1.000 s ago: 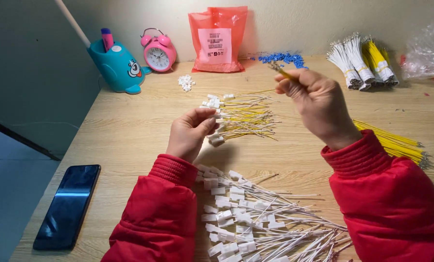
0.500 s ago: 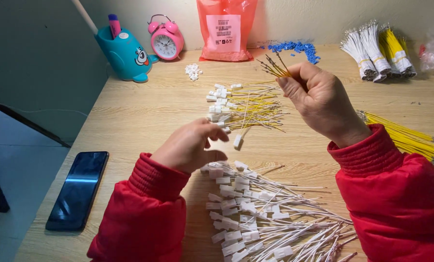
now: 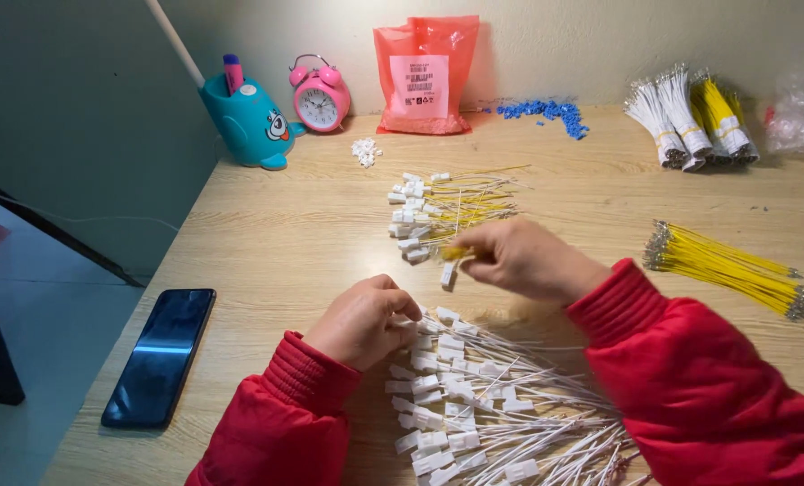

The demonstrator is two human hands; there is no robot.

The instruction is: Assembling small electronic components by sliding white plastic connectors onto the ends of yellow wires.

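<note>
Red sleeves frame what I see from the head camera: my right hand (image 3: 519, 259) pinches a short yellow wire (image 3: 456, 253) near the middle of the wooden table (image 3: 267, 243), with a small white connector (image 3: 448, 274) hanging just below the fingertips, seemingly attached to it. My left hand (image 3: 363, 319) is curled over the near pile of white wires with connectors (image 3: 492, 405), which spreads toward the near edge; whether it grips one I cannot tell, since the fingers hide what lies under them. Just beyond my right hand sits a smaller pile of yellow wires with white connectors (image 3: 438, 207). I judge the work to be partway along: both fitted piles hold a good number of pieces, yet a loose sheaf of bare yellow wires (image 3: 726, 265) waits toward the right edge, and tied bundles of white and yellow wires (image 3: 690, 117) lie untouched at the far right corner. A dark phone (image 3: 161, 355) rests near the left edge; a teal pen holder (image 3: 251, 121), pink alarm clock (image 3: 319, 94) and red bag (image 3: 424, 76) line the far edge.
</note>
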